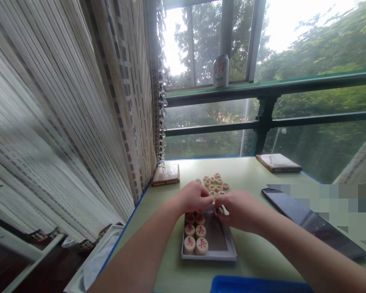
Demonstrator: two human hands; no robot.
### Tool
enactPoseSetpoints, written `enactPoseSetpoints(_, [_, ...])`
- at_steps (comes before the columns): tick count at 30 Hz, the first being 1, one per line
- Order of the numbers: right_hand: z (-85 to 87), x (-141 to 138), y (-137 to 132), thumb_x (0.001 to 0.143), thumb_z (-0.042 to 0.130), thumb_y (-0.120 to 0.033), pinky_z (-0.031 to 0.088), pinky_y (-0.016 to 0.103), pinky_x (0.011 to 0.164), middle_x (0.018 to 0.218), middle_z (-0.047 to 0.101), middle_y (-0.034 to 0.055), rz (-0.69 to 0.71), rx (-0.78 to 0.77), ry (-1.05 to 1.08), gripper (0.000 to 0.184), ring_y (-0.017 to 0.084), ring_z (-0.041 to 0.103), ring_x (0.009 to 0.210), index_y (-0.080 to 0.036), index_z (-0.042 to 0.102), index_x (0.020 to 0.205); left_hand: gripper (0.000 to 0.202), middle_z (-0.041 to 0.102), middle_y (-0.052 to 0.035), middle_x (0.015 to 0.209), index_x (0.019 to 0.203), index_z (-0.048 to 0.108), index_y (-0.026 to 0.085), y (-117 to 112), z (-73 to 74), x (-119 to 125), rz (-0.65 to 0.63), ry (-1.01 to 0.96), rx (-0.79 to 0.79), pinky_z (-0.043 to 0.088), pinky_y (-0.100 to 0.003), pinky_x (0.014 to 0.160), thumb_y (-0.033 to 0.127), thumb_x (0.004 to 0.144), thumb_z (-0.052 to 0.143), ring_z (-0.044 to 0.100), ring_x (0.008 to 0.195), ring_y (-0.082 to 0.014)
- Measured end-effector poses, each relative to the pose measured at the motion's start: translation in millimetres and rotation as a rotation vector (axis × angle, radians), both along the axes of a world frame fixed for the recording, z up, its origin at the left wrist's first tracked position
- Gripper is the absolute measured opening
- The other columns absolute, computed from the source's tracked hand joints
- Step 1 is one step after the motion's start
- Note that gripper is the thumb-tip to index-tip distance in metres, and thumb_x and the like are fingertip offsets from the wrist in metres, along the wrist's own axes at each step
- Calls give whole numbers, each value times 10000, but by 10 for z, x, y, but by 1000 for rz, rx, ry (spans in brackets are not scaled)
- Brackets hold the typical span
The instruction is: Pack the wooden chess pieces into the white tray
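Note:
A shallow pale box [221, 257] lies on the table, with red-marked Chinese chess pieces [201, 231] stacked in two rows along its left side. The dark floor of its right half shows. My right hand [239, 211] is closed at the box's far right corner, its fingers around a dark-marked Chinese chess piece [218, 211]. Over the far left end of the box, my left hand [195, 198] is closed, thumb and finger pinched together. What it holds, if anything, is hidden. Just beyond both hands, several dark-marked Chinese chess pieces [212, 188] lie loose on the table.
Flat brown-edged boxes or books lie at the table's far left [166, 175] and far right [278, 162]. A dark tablet-like slab [314, 224] lies to the right. A blue object [259, 285] is at the near edge. A can [221, 71] stands on the window rail; a curtain [79, 81] hangs left.

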State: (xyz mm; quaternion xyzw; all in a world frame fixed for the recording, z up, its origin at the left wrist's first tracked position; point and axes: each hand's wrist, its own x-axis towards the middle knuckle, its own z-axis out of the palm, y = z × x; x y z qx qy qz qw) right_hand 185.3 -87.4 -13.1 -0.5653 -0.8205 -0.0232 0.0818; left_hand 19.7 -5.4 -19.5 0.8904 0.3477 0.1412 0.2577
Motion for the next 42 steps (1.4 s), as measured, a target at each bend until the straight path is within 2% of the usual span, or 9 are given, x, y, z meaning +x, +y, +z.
enactPoseSetpoints(10, [35,-10,-22,731,515,-340,264,258,508,727,679,10,-2,23,63,173,176,586,634,-299,668,801,345,275,52,442,465,483,124,5,-19,-1,-1,-12,27,191,-216,416,348,728,483,263,444,-55])
enactPoseSetpoints(15, [26,107,163,830,404,-359,307,256,546,737,660,32,-146,84,184,286,159,565,658,-235,661,813,350,406,36,458,526,600,113,23,7,26,45,-75,219,280,-200,470,346,762,488,368,487,-67])
enactPoseSetpoints(18, [-78,251,336,816,417,-296,346,260,607,909,649,57,-296,117,228,302,166,577,737,-215,633,1012,274,612,-11,634,701,690,138,52,17,30,93,-157,331,395,-208,582,312,776,493,517,604,-101])
enactPoseSetpoints(20, [-159,343,427,802,424,-272,355,268,613,1007,615,70,-360,83,200,356,177,584,761,-227,602,1108,263,677,-43,806,848,704,162,74,8,24,114,-205,362,449,-235,689,317,784,501,586,725,-132])
enactPoseSetpoints(24, [-246,439,505,791,435,-270,370,276,633,1068,574,73,-376,-13,162,388,187,591,796,-279,594,1145,366,649,-73,1083,1065,647,179,91,-19,13,103,-220,377,430,-302,915,390,802,504,577,1013,-184])
enactPoseSetpoints(27, [-230,439,500,804,438,-342,377,282,634,1012,589,74,-378,-47,147,341,193,591,784,-264,635,1072,444,604,-88,1177,1113,623,177,80,-24,11,96,-179,371,383,-333,986,467,809,482,522,1123,-207])
enactPoseSetpoints(32, [-185,432,478,801,434,-478,381,285,612,1021,593,93,-390,-30,151,417,197,594,773,-211,641,1046,420,669,-77,1012,995,667,175,74,6,-5,62,-124,391,432,-315,879,484,833,435,587,970,-195])
enactPoseSetpoints(37, [-183,433,468,795,433,-464,380,281,601,1006,608,87,-365,-54,108,396,201,596,789,-204,660,987,384,684,-70,822,827,690,162,51,43,-6,68,-55,488,421,-264,733,441,846,427,594,775,-163])
enactPoseSetpoints(42, [-169,409,434,762,461,-448,386,284,610,981,620,85,-354,-73,95,361,205,590,796,-196,668,916,445,589,-48,556,580,634,134,-40,122,5,140,14,526,352,-244,575,421,842,417,495,545,-115])
